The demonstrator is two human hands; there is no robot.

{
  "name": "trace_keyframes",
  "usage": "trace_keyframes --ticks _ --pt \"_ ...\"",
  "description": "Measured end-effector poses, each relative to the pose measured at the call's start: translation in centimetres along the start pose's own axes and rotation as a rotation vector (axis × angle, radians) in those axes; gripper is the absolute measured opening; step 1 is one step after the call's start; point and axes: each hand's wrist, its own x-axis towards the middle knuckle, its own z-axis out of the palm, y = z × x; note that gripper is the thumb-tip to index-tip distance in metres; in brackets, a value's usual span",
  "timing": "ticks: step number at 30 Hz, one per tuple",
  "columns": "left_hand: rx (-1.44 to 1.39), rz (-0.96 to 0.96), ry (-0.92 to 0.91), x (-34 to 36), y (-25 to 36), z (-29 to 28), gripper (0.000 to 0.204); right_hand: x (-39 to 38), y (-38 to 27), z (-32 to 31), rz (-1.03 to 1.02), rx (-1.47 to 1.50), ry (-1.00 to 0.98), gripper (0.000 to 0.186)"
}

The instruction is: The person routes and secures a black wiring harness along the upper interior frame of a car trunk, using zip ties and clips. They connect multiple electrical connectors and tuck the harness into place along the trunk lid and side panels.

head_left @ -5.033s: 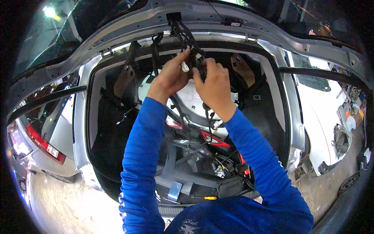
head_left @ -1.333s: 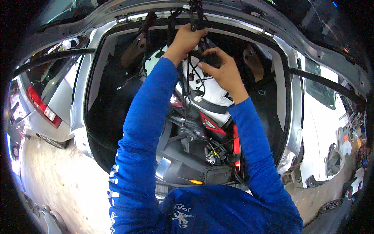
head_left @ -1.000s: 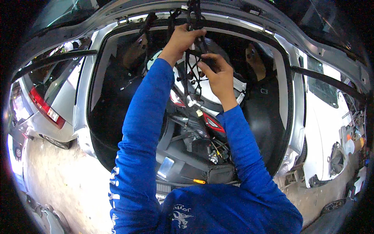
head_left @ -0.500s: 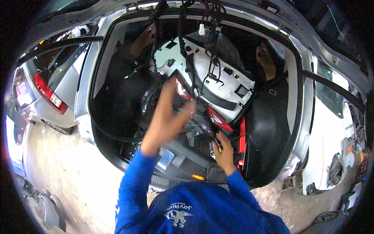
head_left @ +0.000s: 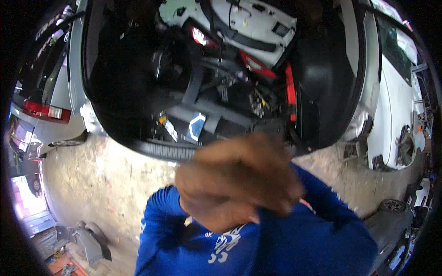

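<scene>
Blue long sleeves fill the lower middle of the view, and in front of them the two hands (head_left: 237, 181) show as one blurred brown mass close under the camera. Which is the left and which the right cannot be made out, nor whether they are open, closed or holding anything.

Above the hands lies the black rubber sill (head_left: 161, 151) of the open rear hatch of a silver car (head_left: 76, 60), its edge running from the left side toward the hands. Inside the dark cargo bay (head_left: 124, 83) sit a white plastic inner trim panel (head_left: 258, 23) at the top edge, a red tail-lamp strip (head_left: 289, 89) standing along the right wall, and a tangle of grey brackets and wiring (head_left: 239, 87) in the middle. A small blue-and-white sticker (head_left: 197, 126) sits near the sill, just above the hands and apart from them.

The black moulded side lining (head_left: 327, 87) closes the bay on the right. Bare concrete floor (head_left: 96, 184) opens to the left of the sleeves, and a narrower strip (head_left: 350, 175) to the right. A white car body (head_left: 396, 106) stands along the right edge, and a red tail lamp of a neighbouring car (head_left: 43, 112) at the left edge.
</scene>
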Motion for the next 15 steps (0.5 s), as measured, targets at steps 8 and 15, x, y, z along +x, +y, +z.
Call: trace_keyframes --ticks 8,15 --pt "-0.282 0.030 -0.094 -0.3 -3.1 3.0 0.035 2.4 -7.3 -3.2 -0.233 -0.202 -0.069 0.037" --pt "-0.332 0.013 -0.146 -0.4 -3.4 2.3 0.036 -0.3 -5.0 -0.2 0.003 -0.200 -0.315 0.038"
